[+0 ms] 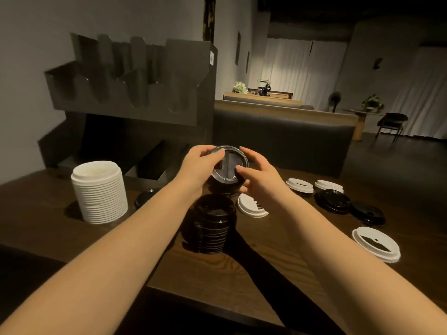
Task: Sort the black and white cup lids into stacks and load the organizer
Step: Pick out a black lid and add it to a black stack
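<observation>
Both hands, left hand (200, 163) and right hand (257, 175), clamp a black lid stack (228, 165); sorting done partly, organizer (135, 97) loading likely next.

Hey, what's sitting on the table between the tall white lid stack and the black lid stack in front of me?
In the head view, one loose black plastic lid lies between the tall white lid stack and the black lid stack, partly hidden by the left forearm.

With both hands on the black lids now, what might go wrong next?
1. The black stack stands close under both forearms; lowering the held black lids could topple it.
2. The loose white lid beside the right hand may get knocked aside.
</observation>
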{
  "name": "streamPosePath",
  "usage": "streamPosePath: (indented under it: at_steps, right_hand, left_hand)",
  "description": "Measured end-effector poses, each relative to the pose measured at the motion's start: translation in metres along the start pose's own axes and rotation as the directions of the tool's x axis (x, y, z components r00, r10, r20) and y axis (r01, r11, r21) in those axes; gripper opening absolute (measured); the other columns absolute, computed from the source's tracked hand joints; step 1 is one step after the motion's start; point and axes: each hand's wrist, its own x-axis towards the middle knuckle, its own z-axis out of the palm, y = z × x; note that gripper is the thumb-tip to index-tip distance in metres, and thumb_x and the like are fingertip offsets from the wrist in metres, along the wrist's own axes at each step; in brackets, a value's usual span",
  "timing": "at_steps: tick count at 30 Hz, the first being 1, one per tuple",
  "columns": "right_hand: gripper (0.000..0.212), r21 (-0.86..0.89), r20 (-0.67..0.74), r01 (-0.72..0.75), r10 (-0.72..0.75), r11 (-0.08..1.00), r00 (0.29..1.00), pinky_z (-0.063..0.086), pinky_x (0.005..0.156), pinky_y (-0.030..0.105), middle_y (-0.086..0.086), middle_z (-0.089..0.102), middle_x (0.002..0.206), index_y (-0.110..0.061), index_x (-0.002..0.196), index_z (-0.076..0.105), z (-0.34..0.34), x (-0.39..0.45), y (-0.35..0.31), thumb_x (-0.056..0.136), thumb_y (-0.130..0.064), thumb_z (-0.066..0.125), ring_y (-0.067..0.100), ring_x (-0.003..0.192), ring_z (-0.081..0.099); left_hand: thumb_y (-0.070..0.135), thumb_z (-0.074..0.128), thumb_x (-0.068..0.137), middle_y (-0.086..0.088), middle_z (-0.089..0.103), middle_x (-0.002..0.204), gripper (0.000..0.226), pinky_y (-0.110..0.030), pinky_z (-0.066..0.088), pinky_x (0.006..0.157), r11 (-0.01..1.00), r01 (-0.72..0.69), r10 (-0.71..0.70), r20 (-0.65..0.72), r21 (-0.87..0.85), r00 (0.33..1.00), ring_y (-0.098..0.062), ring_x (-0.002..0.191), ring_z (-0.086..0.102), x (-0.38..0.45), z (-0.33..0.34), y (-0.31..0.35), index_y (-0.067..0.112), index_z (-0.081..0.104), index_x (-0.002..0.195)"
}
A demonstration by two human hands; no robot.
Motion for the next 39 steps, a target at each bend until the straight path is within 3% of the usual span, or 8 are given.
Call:
streamPosePath:
  at_steps: [6, 11, 14, 18, 23, 27, 32, 39]
  right_hand:
    - [0.011, -0.329, 0.037, -0.008, 0.022, 0.944, 0.999, 0.052, 0.059, 0.02, 0.008, 0.06, 0.093, -0.015, 0.097, 0.054, 0.058, 0.02, -0.01, 0.092, -0.007, 0.059, 0.013, 0.078, 0.061]
    - [0.054, -0.398, 0.098, -0.048, 0.094, 0.916, 0.991, 0.05, 0.054, 0.02, 0.002, 0.055, 0.11, -0.014, 0.137, 0.04, 0.088, 0.035, -0.003, 0.089, -0.012, 0.065, 0.01, 0.067, 0.059]
    - [0.048, -0.251, 0.067, -0.141, 0.163, 0.958, 0.984, 0.047, 0.06, 0.023, 0.007, 0.061, 0.1, -0.007, 0.134, 0.045, 0.1, 0.037, -0.001, 0.091, -0.018, 0.062, 0.011, 0.062, 0.059]
    - [0.053, -0.264, 0.196, -0.145, 0.2, 0.954, 0.96, 0.053, 0.067, 0.027, 0.009, 0.058, 0.114, -0.021, 0.14, 0.039, 0.102, 0.038, 0.004, 0.092, -0.012, 0.059, 0.016, 0.073, 0.063]
    - [0.043, -0.435, -0.013, -0.01, 0.005, 0.9, 1.0, 0.049, 0.077, 0.023, 0.005, 0.056, 0.123, -0.014, 0.136, 0.048, 0.094, 0.047, 0.011, 0.094, -0.006, 0.054, 0.014, 0.1, 0.058]
    - [0.026, -0.366, -0.101, -0.034, -0.003, 0.93, 0.995, 0.046, 0.066, 0.022, 0.008, 0.063, 0.104, -0.005, 0.118, 0.063, 0.085, 0.058, 0.015, 0.095, -0.004, 0.05, 0.014, 0.085, 0.057]
    - [0.025, -0.414, 0.027, -0.058, 0.076, 0.909, 0.997, 0.05, 0.08, 0.034, 0.013, 0.066, 0.101, -0.005, 0.114, 0.065, 0.086, 0.065, 0.026, 0.095, -0.001, 0.05, 0.022, 0.087, 0.062]
    - [0.024, -0.511, 0.15, -0.064, 0.163, 0.857, 0.975, 0.052, 0.078, 0.023, 0.009, 0.064, 0.107, -0.007, 0.117, 0.062, 0.104, 0.067, 0.027, 0.097, -0.007, 0.048, 0.019, 0.099, 0.062]
  left_hand:
    - [0.026, 0.07, 0.086, -0.001, 0.069, 0.109, 0.024, -0.028, 0.052, 0.08, 0.992, -0.01, 0.018, -0.067, 0.124, 0.998, -0.017, 0.1, 0.063, 0.014, -0.07, 0.01, 0.018, 0.071, 0.109]
    - [0.024, 0.07, 0.086, 0.002, 0.07, 0.101, 0.01, -0.024, 0.052, 0.079, 0.974, -0.019, 0.021, -0.005, 0.225, 1.0, -0.012, 0.095, 0.064, 0.017, -0.106, 0.016, 0.022, 0.072, 0.095]
    - [0.03, 0.059, 0.094, -0.001, 0.067, 0.103, 0.026, -0.025, 0.049, 0.076, 0.975, -0.027, 0.05, -0.099, 0.223, 0.994, -0.016, 0.097, 0.062, 0.02, -0.109, 0.01, 0.014, 0.068, 0.112]
    - [0.038, 0.06, 0.092, -0.006, 0.067, 0.115, 0.036, -0.042, 0.047, 0.101, 0.982, 0.065, -0.041, -0.14, 0.176, 0.989, -0.024, 0.11, 0.061, 0.021, -0.118, 0.001, 0.015, 0.066, 0.119]
    - [0.03, 0.061, 0.093, 0.0, 0.063, 0.089, 0.004, -0.027, 0.049, 0.066, 0.954, 0.1, -0.108, 0.015, 0.282, 0.994, -0.015, 0.074, 0.059, 0.016, -0.125, -0.007, 0.028, 0.063, 0.094]
    - [0.029, 0.051, 0.097, -0.002, 0.059, 0.088, 0.017, -0.028, 0.045, 0.077, 0.872, 0.166, -0.183, -0.006, 0.46, 0.983, -0.019, 0.087, 0.057, 0.014, -0.137, -0.025, 0.023, 0.058, 0.082]
    - [0.014, 0.052, 0.097, -0.008, 0.062, 0.118, 0.029, -0.028, 0.045, 0.075, 0.815, 0.223, -0.32, 0.095, 0.536, 0.942, -0.018, 0.099, 0.057, 0.0, -0.14, -0.054, 0.014, 0.058, 0.126]
    - [0.001, 0.041, 0.092, -0.013, 0.061, 0.097, 0.02, -0.027, 0.043, 0.064, 0.839, 0.313, -0.389, 0.089, 0.445, 0.917, -0.02, 0.083, 0.054, -0.001, -0.131, -0.064, 0.011, 0.058, 0.094]
